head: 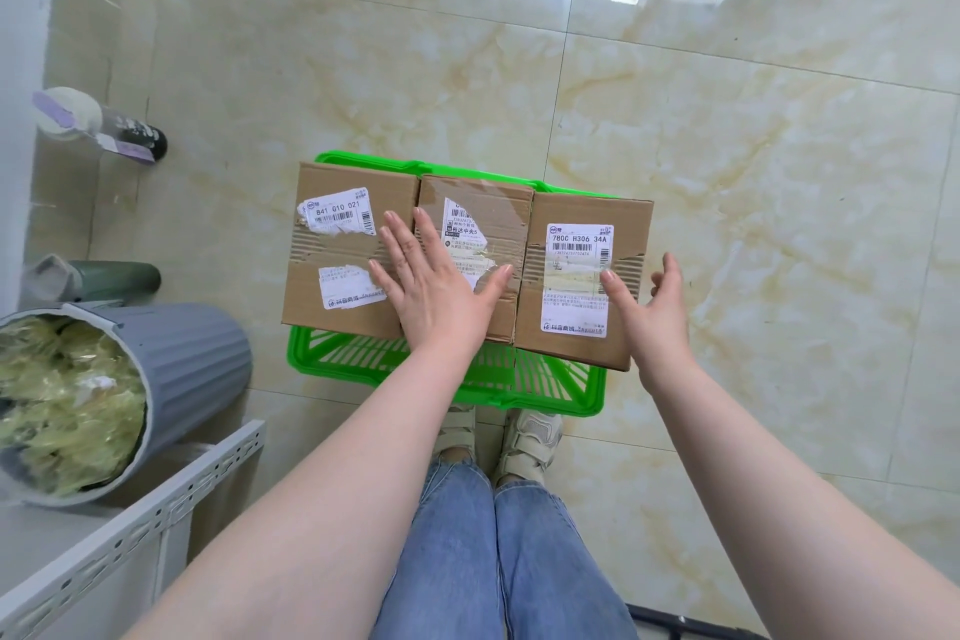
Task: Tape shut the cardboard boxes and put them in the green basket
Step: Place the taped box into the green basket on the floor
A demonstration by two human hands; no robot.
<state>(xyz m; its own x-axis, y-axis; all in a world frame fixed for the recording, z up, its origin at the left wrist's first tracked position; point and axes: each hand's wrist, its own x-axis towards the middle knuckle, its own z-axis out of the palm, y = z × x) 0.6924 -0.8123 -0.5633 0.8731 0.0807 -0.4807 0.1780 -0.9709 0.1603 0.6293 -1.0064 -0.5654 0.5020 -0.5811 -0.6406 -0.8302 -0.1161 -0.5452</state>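
Three brown cardboard boxes lie side by side across the green basket [332,364] on the floor: a left box [337,244], a taped middle box [483,218] and a right box [582,270], each with white shipping labels. My left hand [436,286] lies flat with spread fingers over the seam between the left and middle boxes. My right hand [654,307] is at the right box's right edge, fingers straight, its thumb and forefinger apart; whether it touches the box I cannot tell.
A grey bin [171,369] full of crumpled tape stands at the left, beside a grey metal shelf rail [156,525]. Two bottles [104,125] [109,276] lie by the left wall. My feet [524,442] are just behind the basket on the marble floor.
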